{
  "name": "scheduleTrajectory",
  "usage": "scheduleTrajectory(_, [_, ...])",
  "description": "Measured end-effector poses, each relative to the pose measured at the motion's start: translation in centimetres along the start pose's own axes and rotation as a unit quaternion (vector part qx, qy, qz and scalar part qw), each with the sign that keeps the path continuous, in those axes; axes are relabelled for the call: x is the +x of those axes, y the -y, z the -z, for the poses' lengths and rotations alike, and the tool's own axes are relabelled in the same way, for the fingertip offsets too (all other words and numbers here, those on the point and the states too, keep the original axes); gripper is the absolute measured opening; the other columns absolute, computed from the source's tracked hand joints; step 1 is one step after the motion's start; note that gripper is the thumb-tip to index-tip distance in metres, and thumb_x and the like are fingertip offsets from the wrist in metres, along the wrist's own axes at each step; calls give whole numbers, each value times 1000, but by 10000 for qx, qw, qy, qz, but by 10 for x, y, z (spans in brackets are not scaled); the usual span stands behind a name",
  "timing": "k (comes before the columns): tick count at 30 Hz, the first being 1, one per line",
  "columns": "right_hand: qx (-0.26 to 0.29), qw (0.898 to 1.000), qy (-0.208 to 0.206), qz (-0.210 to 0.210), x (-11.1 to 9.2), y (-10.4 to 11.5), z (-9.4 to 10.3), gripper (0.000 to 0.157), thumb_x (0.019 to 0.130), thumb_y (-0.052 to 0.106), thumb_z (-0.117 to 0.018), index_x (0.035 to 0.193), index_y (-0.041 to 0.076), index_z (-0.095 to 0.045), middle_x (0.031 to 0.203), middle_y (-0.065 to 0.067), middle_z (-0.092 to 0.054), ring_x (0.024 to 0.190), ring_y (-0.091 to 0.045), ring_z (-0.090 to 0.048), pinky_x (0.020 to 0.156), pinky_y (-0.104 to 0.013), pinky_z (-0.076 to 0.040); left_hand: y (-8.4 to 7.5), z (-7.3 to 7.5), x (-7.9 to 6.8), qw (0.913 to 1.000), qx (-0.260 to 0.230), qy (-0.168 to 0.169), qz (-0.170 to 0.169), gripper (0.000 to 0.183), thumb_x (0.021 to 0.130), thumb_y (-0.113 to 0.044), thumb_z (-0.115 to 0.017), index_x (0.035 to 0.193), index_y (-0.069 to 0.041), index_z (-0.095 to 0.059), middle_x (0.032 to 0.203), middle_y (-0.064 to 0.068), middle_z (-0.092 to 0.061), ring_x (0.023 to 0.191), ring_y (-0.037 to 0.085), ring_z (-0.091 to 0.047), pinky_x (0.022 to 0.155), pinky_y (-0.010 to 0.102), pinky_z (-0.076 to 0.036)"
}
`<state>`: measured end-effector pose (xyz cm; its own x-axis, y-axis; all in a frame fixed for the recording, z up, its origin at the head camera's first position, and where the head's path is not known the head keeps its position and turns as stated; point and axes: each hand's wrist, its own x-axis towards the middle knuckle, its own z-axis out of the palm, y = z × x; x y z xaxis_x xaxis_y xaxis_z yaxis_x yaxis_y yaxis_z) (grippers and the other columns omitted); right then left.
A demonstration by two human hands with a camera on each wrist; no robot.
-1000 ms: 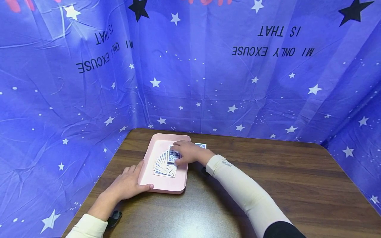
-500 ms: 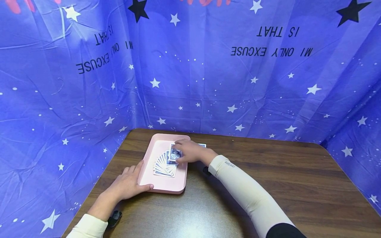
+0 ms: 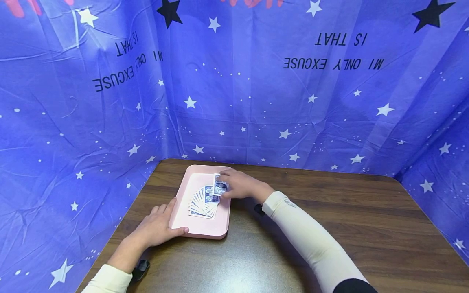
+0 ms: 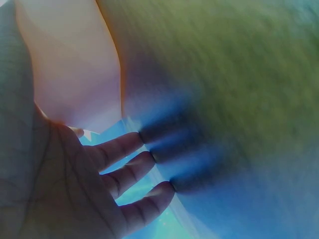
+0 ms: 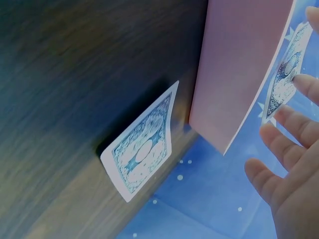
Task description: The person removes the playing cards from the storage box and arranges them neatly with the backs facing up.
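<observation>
A pink tray (image 3: 203, 230) stands at the left of the table, with playing cards (image 3: 201, 203) fanned out in it, mostly showing white edges and blue backs. Above the far end of the fan, my right hand (image 3: 242, 184) pinches one playing card (image 3: 219, 186) by opposite edges, blue back up. My left hand (image 3: 156, 224) lies against the tray's near left corner, thumb at the front rim. In the left wrist view, several fingers of the left hand (image 4: 75, 184) extend nearly straight, tips at the table surface.
Another blue-backed card (image 5: 142, 149) lies on the table just right of the tray, seen in the right wrist view and hidden behind the right hand in the head view. Blue star-printed cloth (image 3: 256, 122) hangs behind the brown wooden table (image 3: 329, 207) and along its sides.
My right hand has drawn its card up and to the right, uncovering more of the top card of the fan. The left hand and the tray stay put.
</observation>
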<state>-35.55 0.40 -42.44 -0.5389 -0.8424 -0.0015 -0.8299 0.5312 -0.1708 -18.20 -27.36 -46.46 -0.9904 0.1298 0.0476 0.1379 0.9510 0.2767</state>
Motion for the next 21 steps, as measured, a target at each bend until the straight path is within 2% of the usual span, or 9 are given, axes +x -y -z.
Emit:
scheduleTrajectory(7, [156, 9998, -105, -36, -13, -11, 1, 63, 90, 41, -68, 145, 15, -51, 153, -13, -40, 141, -28, -35, 113, -44, -30, 0, -1, 0, 10000, -7, -17, 8, 115, 76, -74, -66, 151, 5, -29, 135, 30, -51, 119, 44, -49, 87, 63, -44])
scheduleTrajectory(21, [344, 9982, -292, -399, -40, -41, -1, 63, 88, 38, -69, 144, 13, -53, 151, -18, -41, 139, -33, -37, 112, -46, -31, 1, -1, 0, 10000, 1, 14, 17, 116, 76, -76, -64, 152, 4, -28, 136, 31, -50, 119, 45, -48, 87, 65, -44])
